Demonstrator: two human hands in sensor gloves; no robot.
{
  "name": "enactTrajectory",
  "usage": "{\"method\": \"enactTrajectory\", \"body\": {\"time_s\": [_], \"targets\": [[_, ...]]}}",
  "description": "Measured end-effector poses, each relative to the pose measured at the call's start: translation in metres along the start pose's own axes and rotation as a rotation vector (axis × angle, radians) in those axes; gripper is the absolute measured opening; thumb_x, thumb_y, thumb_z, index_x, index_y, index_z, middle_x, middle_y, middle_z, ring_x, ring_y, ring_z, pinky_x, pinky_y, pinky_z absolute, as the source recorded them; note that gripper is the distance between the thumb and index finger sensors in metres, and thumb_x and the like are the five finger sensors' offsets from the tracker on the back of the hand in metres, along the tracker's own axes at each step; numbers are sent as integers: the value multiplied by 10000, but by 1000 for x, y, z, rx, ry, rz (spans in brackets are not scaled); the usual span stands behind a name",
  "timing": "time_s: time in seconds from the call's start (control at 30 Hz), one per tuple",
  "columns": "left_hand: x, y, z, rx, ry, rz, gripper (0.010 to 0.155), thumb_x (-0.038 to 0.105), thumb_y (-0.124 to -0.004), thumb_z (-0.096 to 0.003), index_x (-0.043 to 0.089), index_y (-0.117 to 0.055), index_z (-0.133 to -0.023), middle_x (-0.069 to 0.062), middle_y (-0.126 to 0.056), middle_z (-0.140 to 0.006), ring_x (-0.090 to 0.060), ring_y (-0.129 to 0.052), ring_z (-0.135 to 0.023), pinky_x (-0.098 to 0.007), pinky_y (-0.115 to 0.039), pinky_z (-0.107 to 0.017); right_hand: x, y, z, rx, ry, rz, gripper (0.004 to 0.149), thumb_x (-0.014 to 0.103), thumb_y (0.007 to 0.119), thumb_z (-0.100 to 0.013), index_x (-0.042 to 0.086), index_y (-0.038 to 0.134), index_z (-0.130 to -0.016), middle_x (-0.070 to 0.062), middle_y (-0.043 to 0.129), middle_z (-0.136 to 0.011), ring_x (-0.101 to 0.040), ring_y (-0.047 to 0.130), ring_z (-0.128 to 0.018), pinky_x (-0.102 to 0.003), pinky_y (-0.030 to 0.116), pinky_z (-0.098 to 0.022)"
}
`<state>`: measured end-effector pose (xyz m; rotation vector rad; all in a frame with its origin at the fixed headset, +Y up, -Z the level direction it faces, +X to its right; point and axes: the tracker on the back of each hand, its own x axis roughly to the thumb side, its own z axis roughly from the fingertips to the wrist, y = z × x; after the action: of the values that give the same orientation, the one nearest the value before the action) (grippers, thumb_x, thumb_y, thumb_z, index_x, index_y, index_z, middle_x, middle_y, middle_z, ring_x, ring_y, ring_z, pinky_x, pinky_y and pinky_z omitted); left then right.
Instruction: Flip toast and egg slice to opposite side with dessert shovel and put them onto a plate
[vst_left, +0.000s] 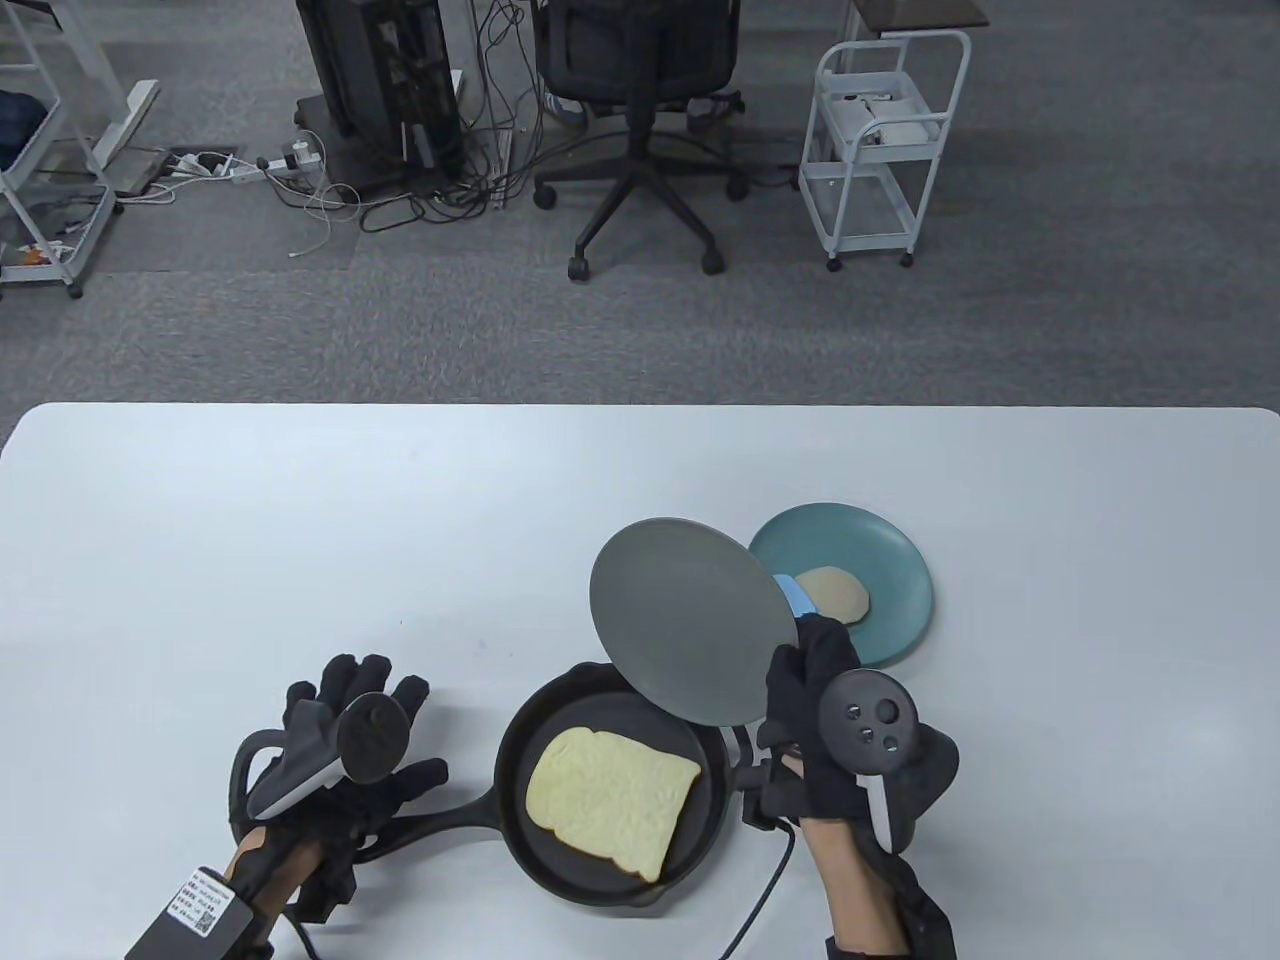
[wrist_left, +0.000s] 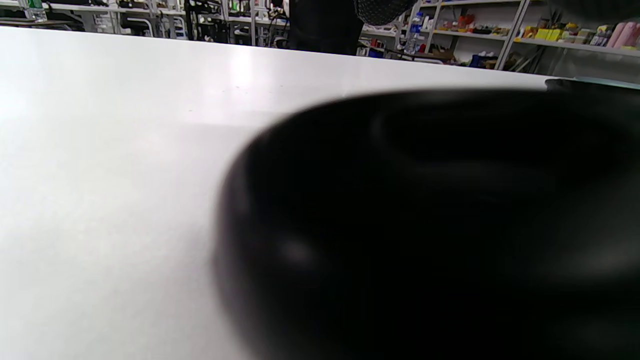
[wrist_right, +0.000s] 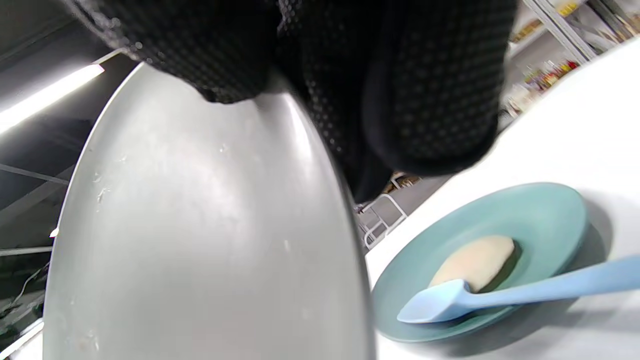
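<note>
The right hand grips a round gray shovel above the black pan holding the toast, the egg slice on the teal plate, while the left hand rests flat, fingers spread, over the pan's handle.

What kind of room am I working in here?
Probably a lab or office workspace, not a kitchen: carpet floor, an office chair, a computer tower with loose cables, and stocked shelving behind the table.

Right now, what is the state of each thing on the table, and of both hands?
Toast: flat in the pan.
Pan: on the table.
Egg slice: on the teal plate.
Blue shovel: blade resting on that plate.
Grey plate: lifted, tilted.
Right hand: grips the grey plate.
Left hand: on the pan handle.
</note>
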<state>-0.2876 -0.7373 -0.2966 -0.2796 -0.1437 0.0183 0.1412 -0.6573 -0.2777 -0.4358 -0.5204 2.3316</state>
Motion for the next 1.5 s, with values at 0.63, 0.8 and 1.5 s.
{"method": "enactTrajectory", "body": {"time_s": [0.63,0.8,1.5], "targets": [[3,5,3,27,-22,2,937,737,-555,-283,354,-346,-1112,-87,-199,-1234,-438,-145,-1135,-667,-184,-794,13,106,-78,320,509,-280,491,323,845,-461,99,740,-884,-71,1008,-674,-219,1126,-402,-287,966,-251],[4,6,2,26,-26,-4,937,736,-555,-283,353,-345,-1112,-87,-195,-1234,-437,-141,-1136,-667,-180,-794,7,147,-83,365,629,-233,514,312,834,-464,77,715,-905,-77,998,-684,-224,1121,-412,-288,962,-261],[6,7,3,22,-18,-22,937,736,-555,-284,353,-342,-1112,-88,-180,-1232,-438,-136,-1134,-666,-179,-795,11,202,-71,570,755,-281,654,308,815,-478,2,602,-1016,-266,930,-877,-319,1090,-610,-345,960,-388]]}}
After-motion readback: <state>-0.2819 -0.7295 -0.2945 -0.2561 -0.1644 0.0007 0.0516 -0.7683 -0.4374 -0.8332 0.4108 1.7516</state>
